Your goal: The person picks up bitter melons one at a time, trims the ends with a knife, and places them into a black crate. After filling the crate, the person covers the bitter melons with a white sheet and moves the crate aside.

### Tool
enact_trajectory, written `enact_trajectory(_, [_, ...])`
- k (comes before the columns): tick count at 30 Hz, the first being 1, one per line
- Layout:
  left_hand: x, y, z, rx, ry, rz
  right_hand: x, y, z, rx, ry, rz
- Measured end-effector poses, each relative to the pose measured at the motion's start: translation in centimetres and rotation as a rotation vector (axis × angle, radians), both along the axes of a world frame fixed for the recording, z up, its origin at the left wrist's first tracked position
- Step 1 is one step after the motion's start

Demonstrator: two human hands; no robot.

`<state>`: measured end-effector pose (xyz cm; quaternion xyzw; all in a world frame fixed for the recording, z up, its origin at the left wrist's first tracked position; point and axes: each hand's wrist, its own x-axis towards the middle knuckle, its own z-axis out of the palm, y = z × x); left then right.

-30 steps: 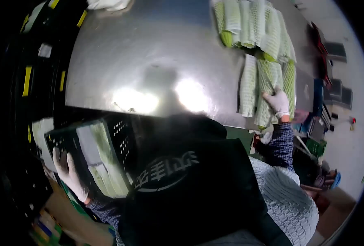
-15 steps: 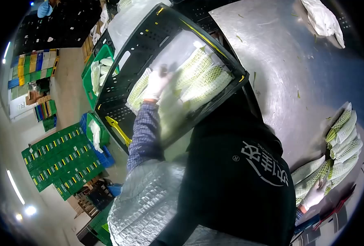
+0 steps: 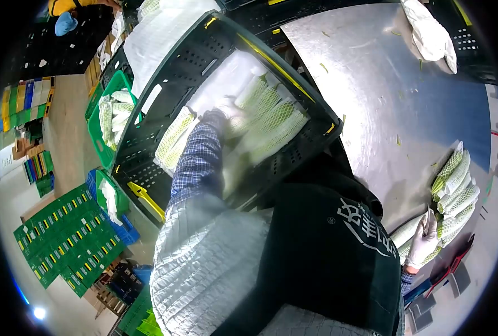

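Note:
My left hand (image 3: pixel 232 112), in a white glove, reaches into a tilted dark crate (image 3: pixel 176 92) with a white liner. It is beside long pale green vegetables (image 3: pixel 274 120) in white foam nets; its fingers are blurred and partly hidden. More netted vegetables (image 3: pixel 175 137) lie under and left of that forearm. At the right, my right hand (image 3: pixel 422 246), also gloved, rests against a group of netted vegetables (image 3: pixel 456 204) on the metal table (image 3: pixel 380 78). Its fingers stretch out, with a small gap showing between them.
A white cloth or bag (image 3: pixel 431 31) lies at the table's far edge. Left of the crate stands a green basket (image 3: pixel 100 126) holding netted vegetables. Stacked green crates (image 3: pixel 69 238) stand on the floor. Part of another person with a blue glove (image 3: pixel 65 23) shows at top left.
My view has shifted, moving the surroundings left. My left hand has moved right inside the crate, toward the netted vegetables. My right hand has risen slightly, its fingers now pointing up.

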<state>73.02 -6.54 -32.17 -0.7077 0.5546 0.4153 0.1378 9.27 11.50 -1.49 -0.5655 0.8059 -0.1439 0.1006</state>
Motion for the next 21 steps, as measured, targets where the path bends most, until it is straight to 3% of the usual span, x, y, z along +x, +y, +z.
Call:
enact_trajectory(4, [0.6,2.2,-0.5,-0.129,0.084,0.156,0.7,-1.2,-1.2,-0.099,0.045,0.117])
enact_trajectory(5, [-1.0,2.6,5.2,-0.219,0.124,0.204,1.6,-1.6,-0.8,-0.082,0.051,0.098])
enact_trajectory(6, [1.6,4.8,-0.9,-0.393,0.38,0.369,2.5,-2.2,-0.3,-0.066,0.053,0.083])
enact_trajectory(7, [1.0,4.3,3.0,-0.353,0.265,0.303,3.4,-3.0,-0.1,-0.056,-0.084,0.041])
enact_trajectory(8, [1.3,5.4,5.5,-0.447,0.449,0.387,4.2,-3.8,0.1,-0.051,-0.218,-0.007])
enact_trajectory(10, [1.1,7.0,11.4,-0.559,0.734,0.609,2.9,-5.3,-2.0,-0.055,-0.378,0.135])
enact_trajectory(12, [0.2,7.5,18.7,-0.411,0.808,0.717,5.9,-8.5,-1.9,-0.037,-0.575,0.192])
enact_trajectory(15, [-5.5,8.1,25.2,-0.577,0.894,0.655,13.7,-13.5,-0.3,-0.112,-0.597,0.594])
enact_trajectory(17, [-8.9,8.7,29.7,-0.483,1.179,0.613,20.2,-15.4,2.6,-0.188,-0.564,0.789])
enact_trajectory(21, [-11.5,9.9,26.8,-0.525,1.275,0.613,27.7,-17.4,5.7,-0.387,-0.61,1.106])
